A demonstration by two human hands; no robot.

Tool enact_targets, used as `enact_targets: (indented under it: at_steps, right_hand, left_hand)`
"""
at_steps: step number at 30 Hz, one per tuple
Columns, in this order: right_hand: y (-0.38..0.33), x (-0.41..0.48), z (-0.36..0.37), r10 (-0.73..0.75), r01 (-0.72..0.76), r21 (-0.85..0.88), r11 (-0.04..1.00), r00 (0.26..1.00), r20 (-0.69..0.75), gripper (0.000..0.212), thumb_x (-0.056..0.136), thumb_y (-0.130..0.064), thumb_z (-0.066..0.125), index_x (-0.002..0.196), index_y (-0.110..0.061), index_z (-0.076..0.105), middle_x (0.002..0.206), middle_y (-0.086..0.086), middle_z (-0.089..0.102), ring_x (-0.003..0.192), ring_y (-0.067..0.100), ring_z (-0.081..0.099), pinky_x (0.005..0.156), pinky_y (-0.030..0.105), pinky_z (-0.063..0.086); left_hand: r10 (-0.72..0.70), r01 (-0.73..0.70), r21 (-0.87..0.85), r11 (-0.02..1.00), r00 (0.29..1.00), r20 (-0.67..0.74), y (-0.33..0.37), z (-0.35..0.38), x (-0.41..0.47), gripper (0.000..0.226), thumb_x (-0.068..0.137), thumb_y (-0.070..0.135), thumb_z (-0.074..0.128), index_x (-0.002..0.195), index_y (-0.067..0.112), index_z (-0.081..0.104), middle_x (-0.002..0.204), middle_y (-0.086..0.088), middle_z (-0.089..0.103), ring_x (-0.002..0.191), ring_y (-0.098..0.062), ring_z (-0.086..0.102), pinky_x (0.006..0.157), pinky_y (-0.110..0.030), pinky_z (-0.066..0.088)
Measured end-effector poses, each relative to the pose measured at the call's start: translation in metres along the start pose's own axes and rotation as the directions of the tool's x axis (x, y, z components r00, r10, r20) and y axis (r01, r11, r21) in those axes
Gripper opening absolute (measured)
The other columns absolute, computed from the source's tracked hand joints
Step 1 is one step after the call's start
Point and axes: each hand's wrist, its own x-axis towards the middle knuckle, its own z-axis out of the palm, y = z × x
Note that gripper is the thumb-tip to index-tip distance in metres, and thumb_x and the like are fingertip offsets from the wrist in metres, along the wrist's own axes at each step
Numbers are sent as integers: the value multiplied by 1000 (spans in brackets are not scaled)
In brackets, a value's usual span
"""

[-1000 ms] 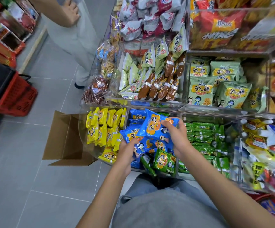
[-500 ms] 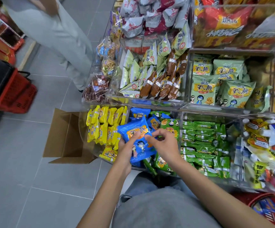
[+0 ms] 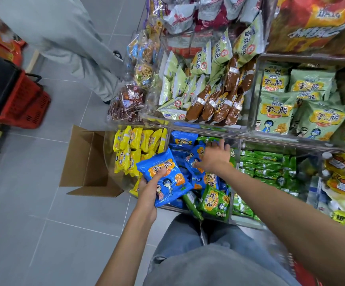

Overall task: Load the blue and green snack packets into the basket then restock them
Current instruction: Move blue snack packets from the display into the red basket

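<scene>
Left hand [image 3: 150, 193] is wrapped around the lower edge of a blue snack packet [image 3: 163, 178], thumb on the printed front and the other fingers hidden behind it, so that one is properly held. Right hand [image 3: 213, 158] is reaching into the clear bin [image 3: 234, 144], palm down with fingers spread over the blue packets [image 3: 185, 141] lying there; can't tell if it has actually closed on one, the fingertips are lost among the packs.

Only the one head view, so that's the lot. Green packets [image 3: 216, 200] sit at the front of the same bin, just beside the blue ones, all loosely heaped. A red basket [image 3: 26, 100] stands well off to the left on the floor, and a cardboard box [image 3: 89, 162] sits open next to the shelf.

Handling-wise, I'd guess these are light, puffy bags with crunchy stuff inside, so crushable if you squeeze the middle. The film looks glossy and probably slippery, especially stacked. Pinching a sealed edge or corner seems safest, maybe a few at a time.
</scene>
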Motion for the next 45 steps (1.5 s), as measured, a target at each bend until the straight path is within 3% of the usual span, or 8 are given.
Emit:
enact_targets:
  at_steps: [8,19,24,27,30,32,38,45]
  right_hand:
    - [-6,16,4,33,-26,-100,995,996,77,89,64,-80,55,124,-15,49,128,8,45,134,32,18,110,49,13]
    - [-7,11,21,-289,283,-67,957,903,-317,89,62,-60,75,127,-13,36,121,9,57,129,32,33,109,50,17]
    - [-3,1,21,-315,434,245,867,859,-404,55,72,-36,77,112,-18,44,111,4,53,89,25,55,67,31,39]
    - [0,-11,16,-241,447,432,783,859,-453,44,75,-27,77,109,-21,50,106,1,53,87,22,54,67,28,36]
    - [6,-33,6,-26,411,707,575,874,-486,45,72,-21,80,113,-20,62,106,-2,62,87,12,64,72,16,47]
    - [16,-56,1,109,360,866,346,902,-419,49,69,-14,81,114,-18,62,95,-12,63,61,-3,63,56,5,46]
    - [63,-124,12,131,12,923,-384,990,42,30,76,-3,71,103,-6,59,97,8,70,73,20,68,61,34,59]
    - [83,-202,62,183,51,764,-643,979,89,31,69,-15,66,97,-3,65,85,16,73,66,25,71,57,37,59]
  left_hand:
    - [-36,35,-41,999,999,-31,2,-2,0,39,81,13,70,117,13,56,91,-8,71,59,-16,71,46,-29,55]
    - [-54,53,-32,998,998,-40,6,-4,-3,36,81,17,71,115,14,57,98,-10,70,67,-18,71,47,-28,55]
    - [-27,26,-14,1000,999,-38,6,-6,-7,42,81,17,70,121,13,57,100,-10,70,70,-18,70,47,-27,55]
    - [0,-1,-10,1000,999,-37,6,-6,-12,44,82,17,70,123,12,56,95,-8,71,65,-16,71,46,-26,54]
    - [22,-22,-11,1000,1000,-16,5,-3,-21,43,81,17,71,121,12,56,94,-8,71,63,-16,72,47,-27,55]
    - [45,-45,6,999,999,0,1,-1,-28,42,80,18,72,119,14,57,96,-7,72,68,-18,72,52,-31,58]
    - [56,-78,143,987,987,153,-13,1,-45,34,69,24,78,99,21,64,81,0,76,70,-20,72,52,-29,55]
    - [-67,-126,449,885,918,390,-12,0,-46,63,37,45,86,92,25,65,91,-4,75,86,-30,50,79,-51,41]
